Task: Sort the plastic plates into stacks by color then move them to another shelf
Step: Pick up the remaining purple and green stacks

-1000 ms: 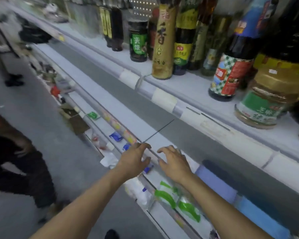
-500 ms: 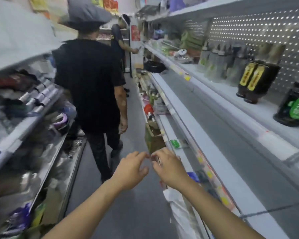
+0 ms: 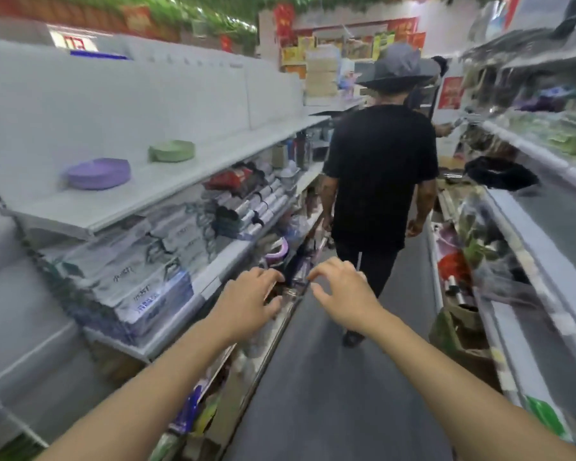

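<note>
Your two forearms reach in from the bottom of the frame, and both hands hang over the aisle at centre, close together but apart. Your left hand (image 3: 246,299) holds nothing, its fingers (image 3: 269,277) loosely bent and spread. Your right hand (image 3: 341,291) is the same: fingers (image 3: 326,268) relaxed and curled a little, nothing in them.

The grey aisle floor (image 3: 330,387) runs as a narrow strip up the middle, hemmed by shelf edges on both sides. Just below your left hand, the lower left shelves crowd the strip's edge with stacked packets (image 3: 140,274) and rolled goods. On the right, the lower shelf (image 3: 526,327) holds bagged items that blur badly.

Directly ahead, a person in a black shirt (image 3: 379,171) and grey hat stands with their back to you and fills most of the aisle's width, their lower legs hidden behind your right hand.

The sorted plates sit in the left half of the frame on the white upper shelf (image 3: 90,221): a purple plate stack (image 3: 97,173) nearer you, and a green plate stack (image 3: 172,150) farther along, well apart, with bare shelf around each.

At the far end, red signs and boxes are too smeared to read. The right shelving is cut off by the frame edge.
</note>
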The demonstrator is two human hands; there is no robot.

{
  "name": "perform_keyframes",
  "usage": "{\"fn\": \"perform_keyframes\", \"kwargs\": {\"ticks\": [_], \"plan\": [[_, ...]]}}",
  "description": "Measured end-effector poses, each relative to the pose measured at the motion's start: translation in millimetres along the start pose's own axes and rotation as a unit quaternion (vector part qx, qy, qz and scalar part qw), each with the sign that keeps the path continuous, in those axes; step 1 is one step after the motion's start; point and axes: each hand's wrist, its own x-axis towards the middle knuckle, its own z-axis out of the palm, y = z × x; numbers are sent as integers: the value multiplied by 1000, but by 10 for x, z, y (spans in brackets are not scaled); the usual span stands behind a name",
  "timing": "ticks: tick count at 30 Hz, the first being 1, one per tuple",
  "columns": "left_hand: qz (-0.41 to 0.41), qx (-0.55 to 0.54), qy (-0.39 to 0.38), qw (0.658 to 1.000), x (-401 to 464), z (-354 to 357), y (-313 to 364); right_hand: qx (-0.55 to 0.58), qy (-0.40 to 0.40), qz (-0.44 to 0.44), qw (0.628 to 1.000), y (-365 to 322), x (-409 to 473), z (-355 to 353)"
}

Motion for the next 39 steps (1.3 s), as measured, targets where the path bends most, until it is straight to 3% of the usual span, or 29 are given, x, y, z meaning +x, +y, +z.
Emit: {"fn": "perform_keyframes", "kwargs": {"ticks": [9, 21, 35, 39], "plan": [[-131, 84, 93, 983, 1000, -805, -896, 40, -14, -192, 981, -303, 2091, 128], [-365, 144, 183, 901, 1476, -1490, -1955, 116, -87, -393, 908, -1253, 4244, 533], [-497, 187, 202, 823, 1841, -1907, -3965, 110, -121, -506, 847, -3024, 6110, 1643], [-561, 131, 198, 793, 1861, -1861, -4256, 92, -164, -514, 837, -3319, 6436, 1879]]}}
